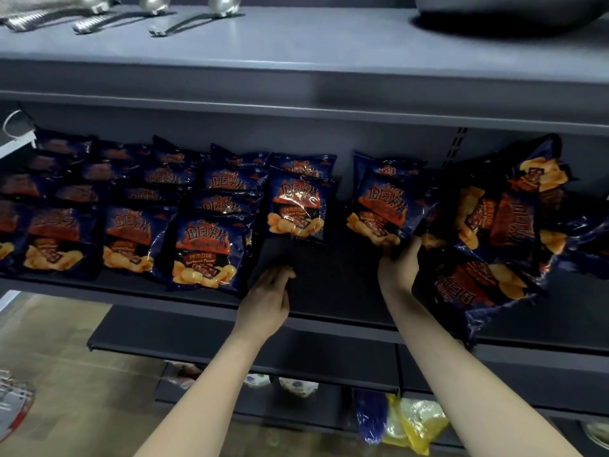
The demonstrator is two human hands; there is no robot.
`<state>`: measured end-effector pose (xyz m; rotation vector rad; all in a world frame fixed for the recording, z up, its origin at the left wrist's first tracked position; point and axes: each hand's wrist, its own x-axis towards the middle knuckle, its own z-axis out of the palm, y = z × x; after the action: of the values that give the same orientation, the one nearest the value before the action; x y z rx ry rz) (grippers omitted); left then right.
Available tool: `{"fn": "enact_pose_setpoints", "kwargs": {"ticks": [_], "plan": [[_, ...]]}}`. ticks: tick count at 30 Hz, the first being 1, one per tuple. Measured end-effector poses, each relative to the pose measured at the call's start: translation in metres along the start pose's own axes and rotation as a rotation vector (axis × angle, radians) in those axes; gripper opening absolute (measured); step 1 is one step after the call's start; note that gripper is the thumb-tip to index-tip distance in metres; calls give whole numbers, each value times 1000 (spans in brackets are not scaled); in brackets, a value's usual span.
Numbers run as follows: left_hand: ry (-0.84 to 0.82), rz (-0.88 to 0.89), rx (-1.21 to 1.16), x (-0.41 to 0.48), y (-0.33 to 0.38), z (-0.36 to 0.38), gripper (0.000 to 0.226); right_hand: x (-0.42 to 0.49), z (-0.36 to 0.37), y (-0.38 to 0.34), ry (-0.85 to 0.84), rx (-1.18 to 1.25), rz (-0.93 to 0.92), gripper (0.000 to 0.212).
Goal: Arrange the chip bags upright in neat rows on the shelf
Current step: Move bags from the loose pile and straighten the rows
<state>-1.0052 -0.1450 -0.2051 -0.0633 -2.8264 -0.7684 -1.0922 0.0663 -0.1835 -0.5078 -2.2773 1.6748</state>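
Head view: right hand [397, 268] fingers pinching bottom of chip bag [379, 206] mid-shelf; left hand [267, 301] fingers together, flat on shelf [329, 285] front edge, beside upright rows [131, 209].

hands [268, 291]: 2 | ladles [184, 18]: 3 | chip bags [204, 252]: too many to count

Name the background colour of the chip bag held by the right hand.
Dark navy blue, with orange flame graphics, on the chip bag in the right hand; head view.
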Motion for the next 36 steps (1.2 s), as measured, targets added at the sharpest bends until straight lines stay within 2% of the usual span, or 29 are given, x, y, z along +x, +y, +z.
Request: {"fn": "enact_pose_setpoints", "kwargs": {"ticks": [5,8,10,13,15,17,20,23,26,29,32,36], "plan": [[-38,13,-43,-1,0,-3,41,-20,-8,-11,-28,156,-125,34],[60,18,-355,5,9,-21,35,-41,-15,-20,-46,299,-207,32],[110,-2,-544,13,21,-40,33,-53,-17,-28,-132,381,-239,39],[10,-4,-805,23,35,-61,58,-68,-13,-34,-324,389,-243,37],[-17,-24,-769,27,34,-67,68,-77,-7,-39,-428,360,-241,34],[-5,-67,-719,25,27,-68,65,-85,-1,-41,-499,377,-208,36],[-3,-131,-706,20,12,-64,62,-91,7,-39,-572,426,-44,41],[-56,-163,-697,13,2,-62,61,-90,15,-31,-623,410,165,59],[-68,-177,-670,12,-4,-60,64,-88,19,-24,-636,417,256,39],[-75,-149,-593,16,-4,-56,63,-85,24,-26,-606,357,195,35],[-58,-112,-476,23,-1,-49,63,-80,36,-33,-466,333,93,23],[-17,-107,-384,29,2,-34,78,-66,60,-32,-317,129,49,17]]}}
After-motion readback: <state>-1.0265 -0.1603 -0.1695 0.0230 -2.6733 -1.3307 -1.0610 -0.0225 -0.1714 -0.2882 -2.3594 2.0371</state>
